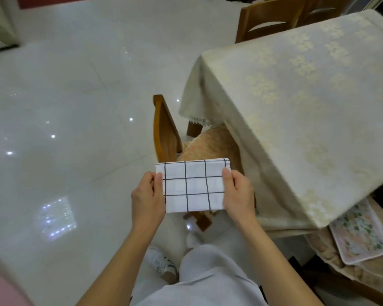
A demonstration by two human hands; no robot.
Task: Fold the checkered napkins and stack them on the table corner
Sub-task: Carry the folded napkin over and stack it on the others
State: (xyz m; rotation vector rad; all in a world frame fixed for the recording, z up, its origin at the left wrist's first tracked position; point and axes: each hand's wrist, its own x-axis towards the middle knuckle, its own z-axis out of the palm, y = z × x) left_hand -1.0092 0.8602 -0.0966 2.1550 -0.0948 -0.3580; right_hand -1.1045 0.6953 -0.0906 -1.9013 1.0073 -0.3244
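Above the wooden chair [166, 131], I see the left hand [147, 195] and right hand [238, 194] pinching opposite short ends of the folded checkered napkin [192, 186], long axis crosswise, with the desk [307, 102] corner ahead-right, seemingly nearer the right hand.

The napkin [194, 186] is white with a dark grid of thin lines, the tabletop [307, 102] wears a cream cloth with pale floral motifs, the chair [166, 133] is amber-brown wood, and the tray [360, 235] looks pink with green-and-white flowers.
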